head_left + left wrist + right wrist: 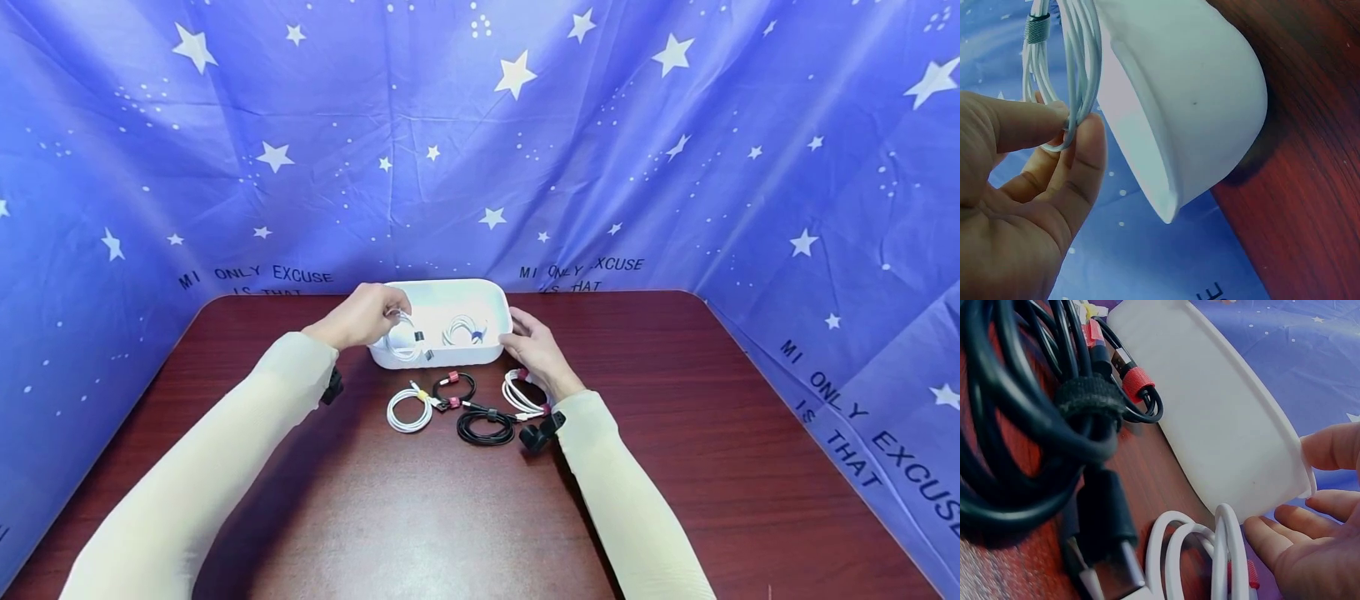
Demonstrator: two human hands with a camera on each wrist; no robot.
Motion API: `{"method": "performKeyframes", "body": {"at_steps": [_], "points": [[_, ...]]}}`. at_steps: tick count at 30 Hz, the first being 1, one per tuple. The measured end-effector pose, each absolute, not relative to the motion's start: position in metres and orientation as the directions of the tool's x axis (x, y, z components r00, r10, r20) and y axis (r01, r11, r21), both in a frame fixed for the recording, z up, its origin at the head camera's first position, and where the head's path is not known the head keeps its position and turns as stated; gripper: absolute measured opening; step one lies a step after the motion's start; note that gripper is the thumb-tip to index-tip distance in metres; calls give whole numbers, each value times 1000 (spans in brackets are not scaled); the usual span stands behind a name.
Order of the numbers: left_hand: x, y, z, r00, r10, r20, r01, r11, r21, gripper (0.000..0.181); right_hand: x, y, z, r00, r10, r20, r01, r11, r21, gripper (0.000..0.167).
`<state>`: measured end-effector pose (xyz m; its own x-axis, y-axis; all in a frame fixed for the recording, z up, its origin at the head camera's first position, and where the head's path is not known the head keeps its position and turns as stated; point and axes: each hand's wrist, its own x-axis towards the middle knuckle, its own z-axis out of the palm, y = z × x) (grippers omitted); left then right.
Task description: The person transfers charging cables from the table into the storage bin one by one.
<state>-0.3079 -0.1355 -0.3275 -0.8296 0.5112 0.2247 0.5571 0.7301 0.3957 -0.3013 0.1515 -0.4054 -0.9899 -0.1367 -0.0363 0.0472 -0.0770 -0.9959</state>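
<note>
My left hand (367, 315) pinches a coiled white cable (1082, 62) between thumb and fingertips, over the left end of a white bin (447, 358). A dark strap (1037, 29) binds that coil, and its plug hangs by the front rim. Inside the bin lies another white cable coil (459, 332) with a blue strap. At the bin's right end, my right hand (538, 350) grips the edge, thumb at the rim and fingers against the outer wall (1235, 450).
In front of the bin lie a white coil (401, 427) with a yellow strap, a thin black cable (471, 382) with red straps, a larger black coil (480, 440), and a white coil (512, 396) with red straps beneath my right wrist. A starry blue curtain (450, 208) surrounds the table (390, 525).
</note>
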Motion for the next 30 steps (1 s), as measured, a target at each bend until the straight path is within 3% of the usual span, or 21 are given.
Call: {"method": "performKeyframes", "body": {"at_steps": [16,30], "points": [[-334,-136,-337,-898,381,222,440,757,483,22,-299,151,-403,-989,-144,-40,53,-91,-994,65],[-348,-131,-357,-887,425,180,460,781,423,25,-301,150,-405,-991,-132,-34,45,-79,-996,65]]}}
